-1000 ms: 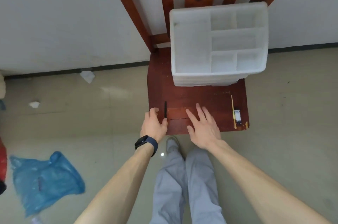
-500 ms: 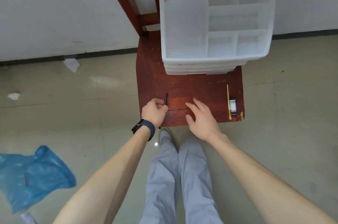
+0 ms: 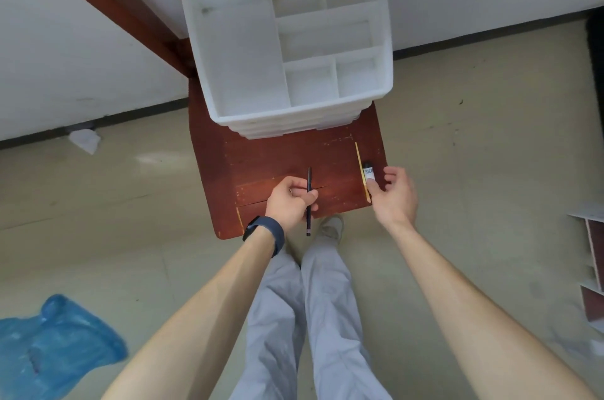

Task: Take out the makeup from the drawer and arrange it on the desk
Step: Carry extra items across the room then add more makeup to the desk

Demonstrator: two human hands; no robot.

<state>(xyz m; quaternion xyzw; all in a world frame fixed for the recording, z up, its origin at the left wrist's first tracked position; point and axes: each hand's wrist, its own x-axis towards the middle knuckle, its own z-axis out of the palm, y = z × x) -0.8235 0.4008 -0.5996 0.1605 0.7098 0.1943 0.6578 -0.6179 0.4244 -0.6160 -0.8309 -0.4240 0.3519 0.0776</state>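
Left hand [image 3: 289,203] grips black pencil [image 3: 309,177]

The left hand's [image 3: 289,203] curled fingers hide the middle of the black pencil [image 3: 309,177]. The right hand's [image 3: 394,200] thumb covers the near end of the small tube [image 3: 368,172], whose label print is too small to read. Far left of the left hand, the blue bag [image 3: 49,344] runs off the edge.

Slim black pencil [image 3: 309,177] pinched in left hand [image 3: 289,203], pointing away, near end past front edge of desk [image 3: 261,164]. Thin yellow stick [image 3: 359,161] lies flat near desk's right edge. Small white-labelled black tube [image 3: 368,172] just beside it, thumb of right hand [image 3: 394,195] touching its near end.
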